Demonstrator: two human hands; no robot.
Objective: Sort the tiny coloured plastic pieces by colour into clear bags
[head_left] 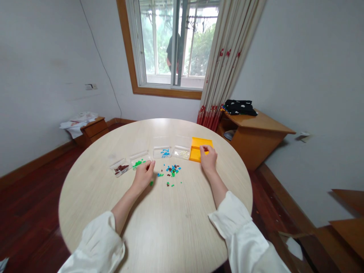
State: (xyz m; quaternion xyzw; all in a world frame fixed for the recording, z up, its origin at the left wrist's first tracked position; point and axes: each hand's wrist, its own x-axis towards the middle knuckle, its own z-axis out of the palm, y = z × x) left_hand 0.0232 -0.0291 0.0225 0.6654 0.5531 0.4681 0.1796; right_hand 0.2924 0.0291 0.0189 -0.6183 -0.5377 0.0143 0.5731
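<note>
My left hand (pixel 143 176) rests low over the table beside the clear box of green pieces (pixel 139 162), thumb and fingers pressed together; whatever they hold is too small to see. Over the open yellow box (pixel 195 154) my right hand (pixel 209 158) is closed in a pinch, its contents hidden. A loose pile of small blue, green and brown pieces (pixel 172 170) lies between the hands. Other clear boxes hold brown pieces (pixel 121 169), blue pieces (pixel 165 152) and cream pieces (pixel 184 154), set in an arc.
The boxes stand on a round pale wooden table (pixel 170 227). Behind it are a window (pixel 176 41) and a patterned curtain (pixel 227 57). A wooden desk (pixel 256 132) with dark folded cloth (pixel 240 107) stands at right, and a small cabinet (pixel 95 131) with papers at left.
</note>
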